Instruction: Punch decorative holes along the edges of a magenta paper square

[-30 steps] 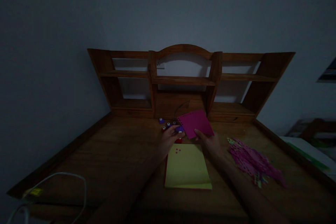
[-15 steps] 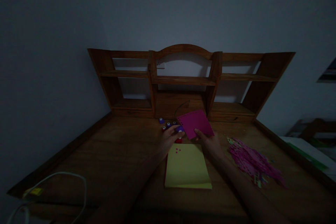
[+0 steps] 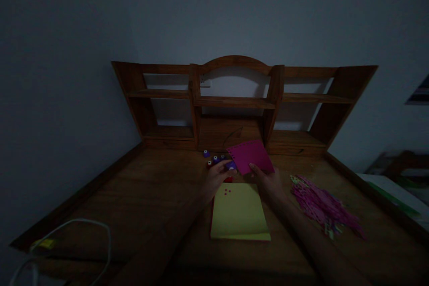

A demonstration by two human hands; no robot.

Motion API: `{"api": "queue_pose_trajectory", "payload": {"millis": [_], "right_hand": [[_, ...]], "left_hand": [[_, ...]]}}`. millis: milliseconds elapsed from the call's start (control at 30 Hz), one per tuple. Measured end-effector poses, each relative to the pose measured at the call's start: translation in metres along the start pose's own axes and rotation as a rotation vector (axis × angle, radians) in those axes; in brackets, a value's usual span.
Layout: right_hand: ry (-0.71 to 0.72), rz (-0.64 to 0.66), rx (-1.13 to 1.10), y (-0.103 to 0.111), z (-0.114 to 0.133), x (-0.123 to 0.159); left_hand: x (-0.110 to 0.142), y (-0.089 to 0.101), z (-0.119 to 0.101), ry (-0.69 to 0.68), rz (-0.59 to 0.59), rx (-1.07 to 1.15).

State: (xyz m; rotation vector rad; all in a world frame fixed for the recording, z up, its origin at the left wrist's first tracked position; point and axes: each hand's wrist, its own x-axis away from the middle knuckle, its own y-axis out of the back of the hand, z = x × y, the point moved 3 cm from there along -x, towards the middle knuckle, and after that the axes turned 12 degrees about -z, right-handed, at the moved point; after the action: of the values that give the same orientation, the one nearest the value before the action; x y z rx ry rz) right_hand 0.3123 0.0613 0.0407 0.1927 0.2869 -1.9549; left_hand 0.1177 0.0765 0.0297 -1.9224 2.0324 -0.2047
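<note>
My left hand is closed around a small purple craft punch, just above the back edge of a yellow paper pad. My right hand pinches a magenta sheet of paper near its lower edge, thumb on top. Small holes run along the sheet's left side, which is beside the punch; whether the edge is inside it I cannot tell. A few tiny pink cutouts lie on the pad's upper left. Below the held punch sits a red piece, partly covered.
Several more punches stand behind my left hand. To the right lies a heap of pink and yellow paper strips. A wooden shelf unit rises at the desk's back. A white cable loops at the lower left.
The magenta sheet has tilted slightly, its lower edge a little higher, and my right hand has shifted with it. My left hand keeps its hold on the purple punch, barely moved.
</note>
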Motion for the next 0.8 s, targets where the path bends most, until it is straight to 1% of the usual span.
{"api": "queue_pose_trajectory", "payload": {"millis": [167, 267, 400, 600, 700, 800], "right_hand": [[0.015, -0.009, 0.001, 0.0, 0.006, 0.002], [0.022, -0.002, 0.028, 0.0, 0.008, 0.003], [0.014, 0.013, 0.029, 0.0, 0.006, 0.002], [-0.012, 0.033, 0.005, -0.002, -0.004, 0.002], [-0.017, 0.047, 0.006, -0.003, -0.004, 0.003], [-0.015, 0.063, -0.002, -0.005, -0.003, 0.004]], "left_hand": [[0.001, -0.001, -0.001, 0.031, -0.009, -0.001], [0.001, -0.002, -0.001, 0.035, 0.009, 0.001], [0.002, -0.003, -0.001, 0.038, 0.027, 0.008], [0.0, -0.002, 0.0, 0.017, -0.019, 0.022], [-0.001, -0.002, 0.0, -0.003, -0.017, 0.027], [-0.001, 0.0, 0.0, 0.003, -0.044, 0.022]]}}
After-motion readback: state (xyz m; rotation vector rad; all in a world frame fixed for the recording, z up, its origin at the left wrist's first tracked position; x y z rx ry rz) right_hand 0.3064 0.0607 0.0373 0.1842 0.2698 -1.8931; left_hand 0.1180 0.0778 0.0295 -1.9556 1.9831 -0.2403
